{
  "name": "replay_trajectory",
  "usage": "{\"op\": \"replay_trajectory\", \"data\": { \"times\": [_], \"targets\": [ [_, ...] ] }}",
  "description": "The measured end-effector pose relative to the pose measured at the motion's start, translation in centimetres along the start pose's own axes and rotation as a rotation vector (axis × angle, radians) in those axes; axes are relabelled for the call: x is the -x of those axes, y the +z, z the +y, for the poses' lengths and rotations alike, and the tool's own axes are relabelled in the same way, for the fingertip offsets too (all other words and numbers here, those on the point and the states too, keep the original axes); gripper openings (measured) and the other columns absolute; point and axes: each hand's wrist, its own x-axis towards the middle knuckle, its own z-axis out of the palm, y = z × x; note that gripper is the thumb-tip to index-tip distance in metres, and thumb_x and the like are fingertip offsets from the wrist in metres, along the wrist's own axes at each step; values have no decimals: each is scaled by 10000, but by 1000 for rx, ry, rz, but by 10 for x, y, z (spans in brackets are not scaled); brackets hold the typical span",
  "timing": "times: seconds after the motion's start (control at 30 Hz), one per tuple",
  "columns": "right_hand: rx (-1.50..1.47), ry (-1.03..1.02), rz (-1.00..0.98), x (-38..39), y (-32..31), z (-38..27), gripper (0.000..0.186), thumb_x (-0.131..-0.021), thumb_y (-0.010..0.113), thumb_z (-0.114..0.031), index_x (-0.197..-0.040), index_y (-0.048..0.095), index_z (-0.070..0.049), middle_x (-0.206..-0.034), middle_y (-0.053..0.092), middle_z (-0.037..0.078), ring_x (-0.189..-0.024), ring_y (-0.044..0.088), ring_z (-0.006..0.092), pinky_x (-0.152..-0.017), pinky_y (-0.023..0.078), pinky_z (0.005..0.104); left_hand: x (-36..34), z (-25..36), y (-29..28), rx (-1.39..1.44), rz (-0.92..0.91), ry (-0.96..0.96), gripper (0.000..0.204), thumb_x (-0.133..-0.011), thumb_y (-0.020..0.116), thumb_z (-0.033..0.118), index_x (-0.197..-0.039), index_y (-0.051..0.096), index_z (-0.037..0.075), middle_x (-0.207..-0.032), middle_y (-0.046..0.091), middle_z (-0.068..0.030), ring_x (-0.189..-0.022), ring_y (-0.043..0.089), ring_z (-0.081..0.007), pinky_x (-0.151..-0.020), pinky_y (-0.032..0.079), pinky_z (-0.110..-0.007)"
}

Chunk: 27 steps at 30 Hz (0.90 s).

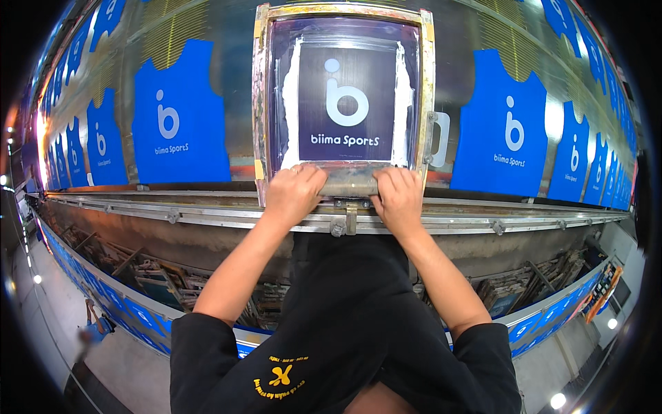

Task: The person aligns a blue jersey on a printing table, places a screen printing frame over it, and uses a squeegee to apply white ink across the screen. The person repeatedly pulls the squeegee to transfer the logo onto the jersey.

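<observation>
1. The squeegee (350, 182) is held at the near end of the screen frame (427, 76).
2. Its ends are clasped, the grip closed, by left hand (296, 192) and right hand (398, 196).
3. Blue panels (198, 124) are laid beside the frame.

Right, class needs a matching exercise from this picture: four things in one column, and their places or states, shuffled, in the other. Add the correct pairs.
Things
1. Squeegee
2. White ink streaks
3. Blue shirt panels
4. Black T-shirt

Places or states
A. Inside the screen frame, flanking the printed design
B. Worn by the person, with a yellow emblem
C. Held near its two ends by the left hand and right hand
D. Laid out in rows outside the frame

Right pairs
1-C, 2-A, 3-D, 4-B
</observation>
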Motion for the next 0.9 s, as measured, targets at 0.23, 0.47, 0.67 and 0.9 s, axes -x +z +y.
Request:
{"op": "replay_trajectory", "data": {
  "times": [0.23, 0.47, 0.67, 0.9],
  "targets": [
    [-35, -16, -186, 44, -35, -19, 478, -655, 869, -103, -1096, 687, -93, -1014, 654, 59, -1000, 631, 277, -914, 421, 450, 44, 47, -18, 65, -52, -10, 523, -650, 837, 93, -1157, 713, 123, -1173, 738, -43, -1030, 710, -243, -780, 538, -387],
    [121, -116, -62, -120, -54, 44, 349, -797, 880, -254, -1045, 717, -70, -912, 674, 107, -903, 655, 315, -857, 445, 455, -125, -49, -54, 65, -80, 28, 318, -773, 879, 329, -923, 675, 138, -851, 732, -90, -802, 725, -343, -698, 559, -493],
    [103, 80, -72, -280, -54, 85, 378, -816, 870, -357, -901, 706, -28, -909, 731, 166, -894, 710, 404, -814, 542, 513, -276, -124, -81, -41, -44, 23, 354, -839, 842, 467, -942, 741, 144, -811, 741, -129, -835, 735, -374, -720, 560, -508],
    [56, -107, 54, -216, -13, 94, 355, -785, 885, -324, -854, 678, -43, -832, 683, 155, -829, 674, 399, -760, 493, 520, -218, -113, -33, -13, 107, 59, 276, -807, 852, 379, -839, 733, 132, -777, 731, -117, -772, 730, -364, -667, 567, -497]
  ]
}}
